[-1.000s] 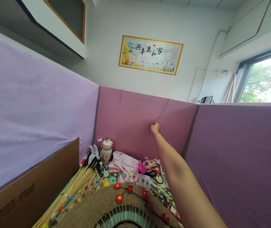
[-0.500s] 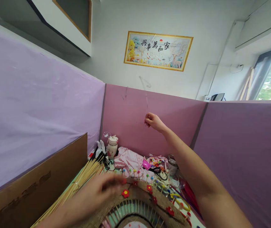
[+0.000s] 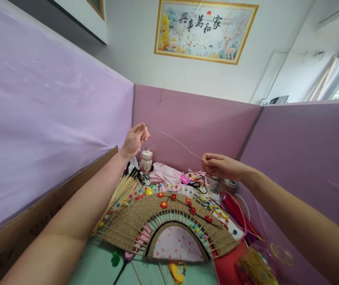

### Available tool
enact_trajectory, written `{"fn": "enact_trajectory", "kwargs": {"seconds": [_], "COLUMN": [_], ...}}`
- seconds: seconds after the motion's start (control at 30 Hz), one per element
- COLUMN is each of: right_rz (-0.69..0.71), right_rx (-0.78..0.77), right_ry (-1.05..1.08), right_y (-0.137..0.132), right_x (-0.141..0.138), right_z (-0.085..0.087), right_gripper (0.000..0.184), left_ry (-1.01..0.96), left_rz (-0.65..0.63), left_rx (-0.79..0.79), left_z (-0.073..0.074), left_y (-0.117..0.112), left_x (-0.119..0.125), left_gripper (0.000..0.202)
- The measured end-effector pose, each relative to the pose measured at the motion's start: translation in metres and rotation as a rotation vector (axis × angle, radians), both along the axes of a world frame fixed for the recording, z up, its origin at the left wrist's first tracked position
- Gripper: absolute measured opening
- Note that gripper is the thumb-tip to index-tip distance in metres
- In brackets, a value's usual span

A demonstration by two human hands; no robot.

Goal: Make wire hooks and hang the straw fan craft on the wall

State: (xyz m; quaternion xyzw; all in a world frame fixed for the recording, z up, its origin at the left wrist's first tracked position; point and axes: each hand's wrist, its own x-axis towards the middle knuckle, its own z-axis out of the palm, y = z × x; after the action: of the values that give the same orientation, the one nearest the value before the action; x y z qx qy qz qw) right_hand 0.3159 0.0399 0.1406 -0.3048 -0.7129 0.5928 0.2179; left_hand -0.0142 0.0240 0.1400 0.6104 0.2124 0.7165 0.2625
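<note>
A thin grey wire [image 3: 174, 140] stretches in the air between my two hands, above the desk. My left hand [image 3: 135, 138] is closed round the wire's upper left end, near the pink partition. My right hand [image 3: 219, 166] pinches the wire's lower right end. Below them lies a woven straw fan-shaped arch [image 3: 134, 223] with red felt flowers [image 3: 163, 204] and wooden sticks tipped with coloured beads.
A bundle of bamboo skewers [image 3: 122, 190] lies at the left. A white bottle [image 3: 146, 161], pink cloth [image 3: 165, 174], scissors [image 3: 197, 185] and small craft bits crowd the back. Purple and pink partitions [image 3: 53, 130] enclose the desk; a cardboard sheet [image 3: 12, 241] leans at the left.
My right hand came down from the pink partition with the wire. My left hand rose from the fan and took the wire's other end. The view tilted downward.
</note>
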Motion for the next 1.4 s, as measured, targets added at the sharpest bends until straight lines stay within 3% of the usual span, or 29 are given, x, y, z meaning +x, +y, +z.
{"fn": "enact_trajectory", "kwargs": {"seconds": [0.1,0.2,0.33,0.47,0.53,0.63,0.73,0.8,0.9,1.07,1.13,1.27,1.4], "right_rz": [-0.163,-0.273,-0.62,-0.807,-0.85,-0.936,-0.954,-0.745,-0.41,-0.126,-0.11,-0.266,-0.383], "right_rx": [-0.166,-0.112,0.412,1.007,1.231,1.419,1.318,1.1,0.853,0.605,0.517,0.371,0.293], "right_ry": [0.037,0.038,0.108,0.072,-0.001,-0.059,-0.131,-0.262,-0.364,-0.167,-0.105,0.151,0.426], "right_y": [0.004,0.012,0.026,0.035,0.039,0.046,0.056,0.062,0.063,0.047,0.044,0.045,0.05], "right_x": [0.004,0.002,-0.003,0.004,0.009,0.008,-0.001,-0.009,-0.02,-0.047,-0.057,-0.067,-0.074], "right_z": [-0.005,-0.008,-0.012,-0.017,-0.019,-0.02,-0.017,-0.011,0.001,0.015,0.016,0.023,0.041], "right_gripper": [0.031,0.033,0.034,0.03,0.03,0.032,0.031,0.03,0.026,0.028,0.034,0.031,0.032], "left_ry": [-0.086,-0.133,-0.142,-0.068,-0.03,-0.023,-0.07,-0.032,0.094,0.221,0.216,0.136,0.012], "left_rz": [0.024,0.005,-0.094,-0.385,-0.508,-0.546,-0.451,-0.381,-0.367,-0.416,-0.413,-0.479,-0.602], "left_rx": [-0.052,-0.167,-0.527,-0.979,-1.087,-1.086,-0.874,-0.75,-0.693,-0.688,-0.674,-0.664,-0.754], "left_z": [-0.001,0.0,0.005,0.009,0.008,0.008,0.009,0.01,0.007,-0.002,-0.004,-0.011,-0.027], "left_y": [0.001,0.003,0.004,0.003,0.003,0.004,0.006,0.007,0.007,0.01,0.011,0.011,0.006], "left_x": [0.016,0.027,0.024,0.006,0.0,0.0,0.004,0.004,0.001,0.006,0.009,0.014,0.04], "left_gripper": [0.045,0.04,0.042,0.046,0.043,0.041,0.04,0.036,0.031,0.031,0.032,0.035,0.038]}}
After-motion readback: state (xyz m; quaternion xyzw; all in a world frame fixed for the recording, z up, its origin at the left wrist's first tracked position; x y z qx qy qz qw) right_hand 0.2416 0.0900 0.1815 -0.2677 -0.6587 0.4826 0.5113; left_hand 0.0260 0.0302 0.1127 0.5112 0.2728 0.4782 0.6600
